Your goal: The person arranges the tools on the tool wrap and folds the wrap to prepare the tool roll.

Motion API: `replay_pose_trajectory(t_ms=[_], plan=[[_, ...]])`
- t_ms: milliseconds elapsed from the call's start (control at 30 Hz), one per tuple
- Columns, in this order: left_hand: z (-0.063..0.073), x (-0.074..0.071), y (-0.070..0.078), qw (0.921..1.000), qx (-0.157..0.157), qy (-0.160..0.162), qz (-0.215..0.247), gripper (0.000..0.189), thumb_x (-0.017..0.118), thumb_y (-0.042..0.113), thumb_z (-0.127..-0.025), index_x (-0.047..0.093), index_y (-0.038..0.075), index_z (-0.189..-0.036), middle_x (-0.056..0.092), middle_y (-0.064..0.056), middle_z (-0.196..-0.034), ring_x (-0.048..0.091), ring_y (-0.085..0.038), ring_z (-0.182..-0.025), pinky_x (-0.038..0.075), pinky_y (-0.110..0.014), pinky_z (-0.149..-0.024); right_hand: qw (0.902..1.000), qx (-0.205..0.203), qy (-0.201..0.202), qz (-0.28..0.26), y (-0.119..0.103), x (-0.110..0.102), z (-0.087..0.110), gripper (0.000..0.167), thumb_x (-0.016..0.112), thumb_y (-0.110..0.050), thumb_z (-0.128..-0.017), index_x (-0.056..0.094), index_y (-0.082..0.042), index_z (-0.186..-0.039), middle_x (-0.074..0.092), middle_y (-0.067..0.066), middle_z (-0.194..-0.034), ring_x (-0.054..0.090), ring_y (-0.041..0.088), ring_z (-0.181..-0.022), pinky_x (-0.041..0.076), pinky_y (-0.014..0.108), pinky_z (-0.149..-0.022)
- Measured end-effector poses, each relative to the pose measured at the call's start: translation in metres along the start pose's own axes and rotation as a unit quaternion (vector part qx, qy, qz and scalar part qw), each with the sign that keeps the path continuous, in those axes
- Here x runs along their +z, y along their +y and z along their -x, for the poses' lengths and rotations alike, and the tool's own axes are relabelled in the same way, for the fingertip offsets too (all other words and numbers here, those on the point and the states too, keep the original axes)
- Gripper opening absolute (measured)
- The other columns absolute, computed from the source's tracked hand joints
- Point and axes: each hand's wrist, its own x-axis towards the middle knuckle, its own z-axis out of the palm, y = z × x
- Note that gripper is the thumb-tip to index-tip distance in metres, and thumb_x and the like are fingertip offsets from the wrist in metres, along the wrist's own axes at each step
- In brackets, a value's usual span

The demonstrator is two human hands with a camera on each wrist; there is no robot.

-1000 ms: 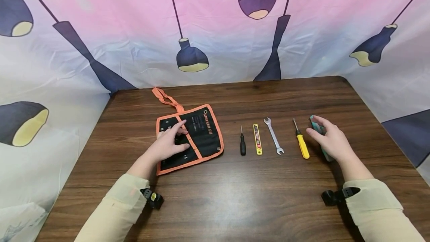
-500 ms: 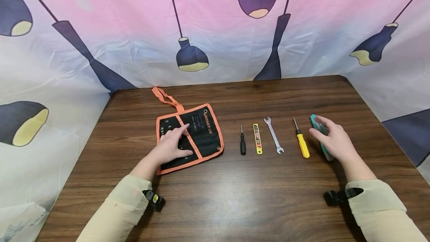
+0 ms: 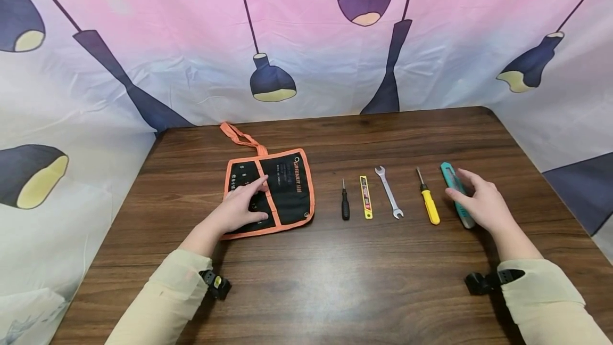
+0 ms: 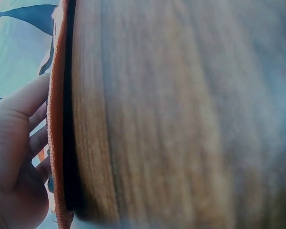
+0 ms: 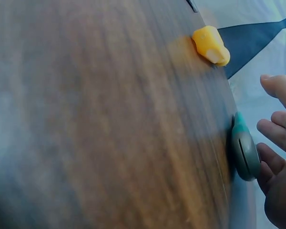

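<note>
A black tool pouch (image 3: 289, 198) with orange trim lies flat on the left of the table. My left hand (image 3: 234, 212) rests over its numbered pocket side, fingers spread and loosely bent. In the left wrist view that hand (image 4: 14, 138) is seen past the pouch's orange edge (image 4: 56, 114). On the right, my right hand (image 3: 486, 206) hovers beside a teal utility knife (image 3: 450, 176), thumb and fingers apart. The right wrist view shows the fingertips right by the knife's grey end (image 5: 246, 157), not curled round it.
Between the hands lie a black screwdriver (image 3: 346, 207), a yellow blade pack (image 3: 366, 196), a double open-end wrench (image 3: 389, 191) and a yellow screwdriver (image 3: 432, 211). An orange strap (image 3: 244, 138) reaches toward the table's far edge. A printed cloth (image 3: 191, 84) hangs behind.
The pouch has turned slightly under my left hand, its lower edge now higher. My right hand has moved a little to the right, leaving more of the utility knife visible.
</note>
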Motion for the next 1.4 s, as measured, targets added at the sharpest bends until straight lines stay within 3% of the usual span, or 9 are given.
replay_pose_trajectory(t_ms=[300, 700, 967, 1133, 1400], plan=[[0.002, 0.000, 0.000, 0.9998, -0.001, 0.015, 0.016, 0.095, 0.077, 0.026, -0.078, 0.018, 0.013, -0.150, 0.053, -0.007, -0.132, 0.044, -0.032, -0.121, 0.024, -0.058, -0.097, 0.9994, 0.021, -0.011, 0.026, 0.008, -0.001, 0.006, 0.078, 0.055, -0.043, -0.092, 0.025, 0.007, -0.144, 0.038, 0.036, -0.132, 0.036, 0.051, -0.114, 0.031, 0.063, -0.084], [0.013, -0.004, 0.005, 0.9995, -0.008, 0.032, 0.000, 0.084, 0.075, 0.036, -0.078, 0.032, 0.014, -0.147, 0.055, -0.008, -0.127, 0.039, -0.033, -0.121, 0.021, -0.058, -0.098, 0.9987, 0.006, -0.019, 0.047, 0.017, -0.003, 0.012, 0.074, 0.056, -0.040, -0.092, 0.030, 0.010, -0.140, 0.037, 0.035, -0.127, 0.037, 0.049, -0.108, 0.034, 0.060, -0.079], [0.017, -0.007, 0.004, 0.9994, -0.005, 0.032, -0.008, 0.082, 0.074, 0.039, -0.078, 0.035, 0.015, -0.146, 0.056, -0.008, -0.125, 0.040, -0.031, -0.119, 0.025, -0.056, -0.094, 0.9975, 0.006, -0.020, 0.067, 0.022, -0.005, 0.015, 0.066, 0.055, -0.033, -0.094, 0.034, 0.012, -0.137, 0.045, 0.030, -0.114, 0.044, 0.043, -0.097, 0.037, 0.056, -0.073], [0.019, -0.008, 0.007, 0.9995, 0.008, 0.028, -0.012, 0.080, 0.074, 0.039, -0.078, 0.037, 0.014, -0.144, 0.056, -0.007, -0.118, 0.043, -0.031, -0.115, 0.026, -0.056, -0.093, 0.9958, -0.006, -0.028, 0.087, 0.024, -0.006, 0.016, 0.069, 0.060, -0.037, -0.090, 0.040, 0.014, -0.132, 0.043, 0.034, -0.116, 0.042, 0.046, -0.099, 0.036, 0.058, -0.075], [0.021, -0.005, 0.008, 0.9996, 0.020, 0.020, 0.010, 0.076, 0.075, 0.035, -0.078, 0.040, 0.012, -0.142, 0.057, -0.004, -0.108, 0.050, -0.024, -0.103, 0.038, -0.048, -0.089, 0.9934, -0.010, -0.032, 0.109, 0.024, -0.006, 0.016, 0.060, 0.062, -0.033, -0.090, 0.049, 0.016, -0.120, 0.045, 0.033, -0.110, 0.043, 0.046, -0.097, 0.036, 0.058, -0.075]])
